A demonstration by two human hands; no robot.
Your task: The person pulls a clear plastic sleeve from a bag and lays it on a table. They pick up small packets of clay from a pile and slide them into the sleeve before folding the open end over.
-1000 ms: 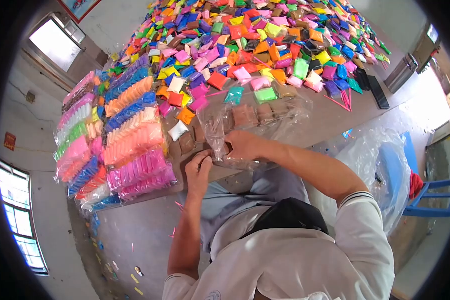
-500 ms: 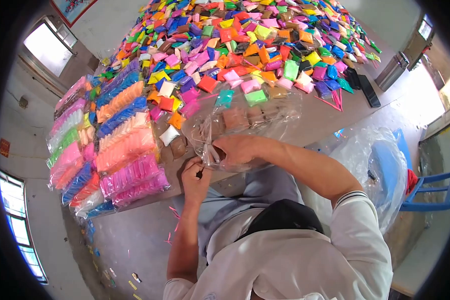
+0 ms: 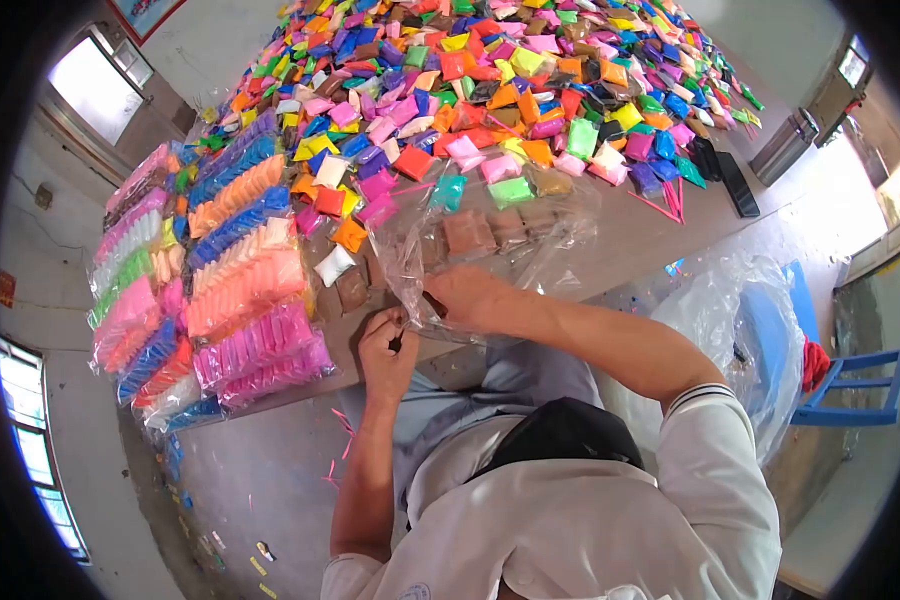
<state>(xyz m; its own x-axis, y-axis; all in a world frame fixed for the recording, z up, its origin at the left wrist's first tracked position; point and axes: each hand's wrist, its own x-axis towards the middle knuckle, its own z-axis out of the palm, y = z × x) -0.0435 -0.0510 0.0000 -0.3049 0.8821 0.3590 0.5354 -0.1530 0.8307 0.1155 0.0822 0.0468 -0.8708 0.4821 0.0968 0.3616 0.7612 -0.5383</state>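
A clear plastic bag (image 3: pixel 560 255) lies spread across the table's near edge, with several brown packets (image 3: pixel 470 232) showing through it. My right hand (image 3: pixel 465 298) is at the bag's near end, its curled fingers partly covered by the film and closed on it. Just left of it, my left hand (image 3: pixel 382 350) pinches the bag's edge between thumb and fingers. Beyond my left hand are more brown packets (image 3: pixel 352 290) and a white packet (image 3: pixel 334 264). An orange packet (image 3: pixel 349 235) sits just past those.
A large heap of colourful packets (image 3: pixel 490 90) covers the table's far part. Filled clear bags of sorted packets (image 3: pixel 245 290) are stacked on the left. At right are pink straws (image 3: pixel 678 200), a black phone (image 3: pixel 738 185), a steel tumbler (image 3: pixel 785 145) and a blue chair (image 3: pixel 850 388) beside plastic sheeting (image 3: pixel 730 320).
My right hand has shifted slightly left and down at the bag's near end. The left hand stays almost in place, fingers still pinched. The view has moved a little.
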